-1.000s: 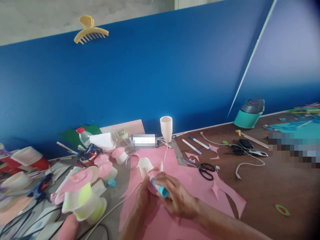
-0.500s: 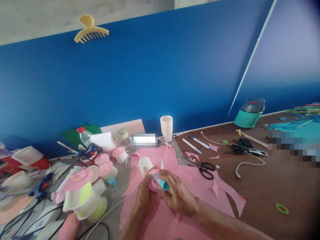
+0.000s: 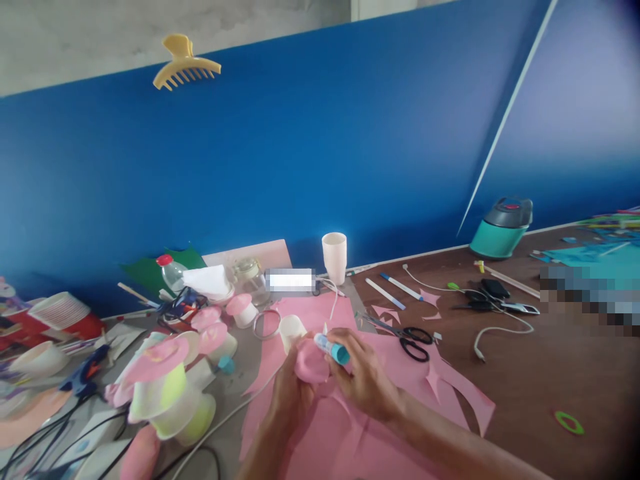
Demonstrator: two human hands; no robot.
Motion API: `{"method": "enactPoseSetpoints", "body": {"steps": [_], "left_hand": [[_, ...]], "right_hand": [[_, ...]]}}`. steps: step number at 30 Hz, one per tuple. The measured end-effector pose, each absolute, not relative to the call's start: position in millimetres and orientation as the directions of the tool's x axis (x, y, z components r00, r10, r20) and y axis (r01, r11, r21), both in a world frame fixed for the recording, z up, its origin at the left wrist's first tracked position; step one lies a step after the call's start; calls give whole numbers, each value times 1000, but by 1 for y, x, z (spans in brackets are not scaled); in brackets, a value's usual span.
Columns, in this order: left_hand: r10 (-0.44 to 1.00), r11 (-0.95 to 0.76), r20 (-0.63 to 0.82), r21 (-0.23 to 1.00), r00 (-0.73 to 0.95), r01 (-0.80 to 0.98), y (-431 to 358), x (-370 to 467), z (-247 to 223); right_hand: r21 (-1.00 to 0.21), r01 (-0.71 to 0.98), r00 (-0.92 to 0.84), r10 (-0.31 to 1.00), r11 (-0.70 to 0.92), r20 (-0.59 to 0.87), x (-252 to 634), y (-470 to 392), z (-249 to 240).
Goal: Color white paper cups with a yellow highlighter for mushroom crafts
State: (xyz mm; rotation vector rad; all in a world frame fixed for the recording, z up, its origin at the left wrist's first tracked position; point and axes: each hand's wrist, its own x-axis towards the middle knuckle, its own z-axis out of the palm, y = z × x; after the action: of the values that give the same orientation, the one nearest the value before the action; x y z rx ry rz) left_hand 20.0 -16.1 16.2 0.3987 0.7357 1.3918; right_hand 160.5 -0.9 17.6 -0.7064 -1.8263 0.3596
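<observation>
My left hand (image 3: 288, 392) is closed on the edge of a round pink paper piece (image 3: 312, 363), held over pink paper sheets (image 3: 350, 440). In my right hand (image 3: 369, 379) is a glue stick (image 3: 333, 349) with a blue end, gripped between thumb and fingers at the disc's upper right edge. Whether its tip touches the paper I cannot tell. Just beyond my left fingers, a small white paper cup (image 3: 290, 331) stands on the pink sheet. Black-handled scissors (image 3: 414, 341) and pink offcuts (image 3: 436, 379) lie to the right of my right hand.
At left, paper cups topped with pink discs (image 3: 215, 339) stand near a blue glue gun (image 3: 86, 377) and tangled cables. White cups (image 3: 335, 259) are stacked by the blue partition (image 3: 300, 147). Pens (image 3: 385, 293), a white cable (image 3: 505, 328) and a teal container (image 3: 501, 230) occupy the right side.
My right hand has shifted slightly right with the glue stick, from over the pink disc to its edge. More of the disc's face shows in my left hand.
</observation>
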Motion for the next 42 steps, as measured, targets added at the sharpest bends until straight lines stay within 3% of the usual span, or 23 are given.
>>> {"method": "enactPoseSetpoints", "body": {"steps": [7,19,27,34,38,42], "left_hand": [[971,217,-215,627,102,-748,-21,24,14],[957,254,-267,597,110,-761,-17,26,12],[957,266,-255,568,141,-779,-18,22,14],[966,172,-257,570,25,-804,-17,17,14],[973,124,-231,613,-27,-781,-16,14,13],[978,97,-203,644,-47,-758,-17,13,13]], "right_hand": [[-521,178,-346,549,835,761,155,-10,15],[-436,325,-350,535,839,769,156,-2,5],[-496,314,-203,567,810,798,166,2,19],[-603,130,-139,616,787,775,174,-2,38],[-753,150,-185,767,640,615,169,1,29],[-945,159,-371,904,286,212,167,4,31]]}}
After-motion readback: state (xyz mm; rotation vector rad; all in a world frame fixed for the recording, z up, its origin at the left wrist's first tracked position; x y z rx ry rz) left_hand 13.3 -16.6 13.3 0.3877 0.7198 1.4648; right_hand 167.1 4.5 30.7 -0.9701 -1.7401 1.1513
